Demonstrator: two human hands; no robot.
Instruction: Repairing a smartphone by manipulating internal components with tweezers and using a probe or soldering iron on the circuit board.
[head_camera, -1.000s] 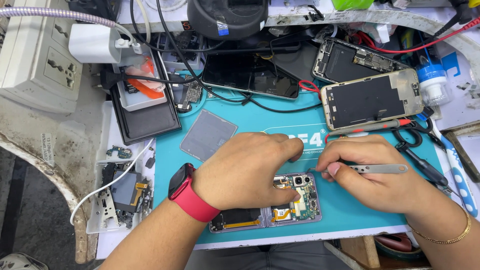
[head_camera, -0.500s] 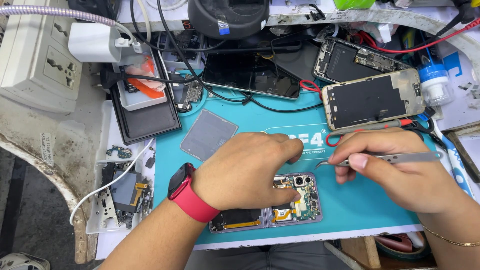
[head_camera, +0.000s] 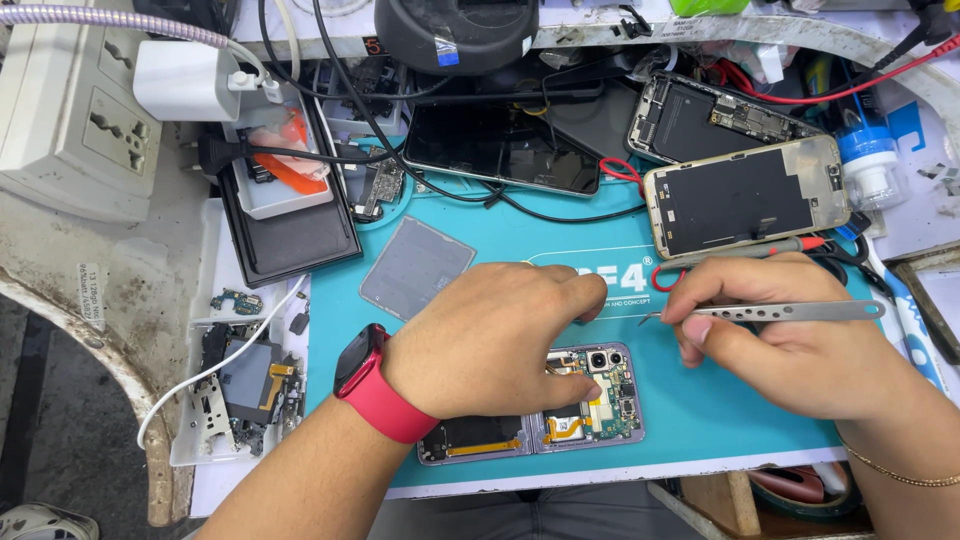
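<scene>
An opened phone (head_camera: 590, 400) with its back off lies on the teal work mat (head_camera: 720, 420), circuit board and flex cables showing. My left hand (head_camera: 490, 340), a red watch on its wrist, rests over the phone's upper middle, fingers curled down on it. My right hand (head_camera: 790, 340) hovers just right of the phone and pinches metal tweezers (head_camera: 770, 312), whose tip points left, lifted above the phone's top right corner. Nothing visible sits in the tweezer tip.
A grey square sheet (head_camera: 415, 265) lies on the mat's upper left. Behind are a dark phone screen (head_camera: 500, 150), two opened phone bodies (head_camera: 750, 195), cables, a black tray (head_camera: 285, 200), a wall socket block (head_camera: 75, 110), and loose parts (head_camera: 240, 375) at left.
My right hand has lifted the tweezers away from the phone's corner and swung them up to the right. My left hand stays on the phone.
</scene>
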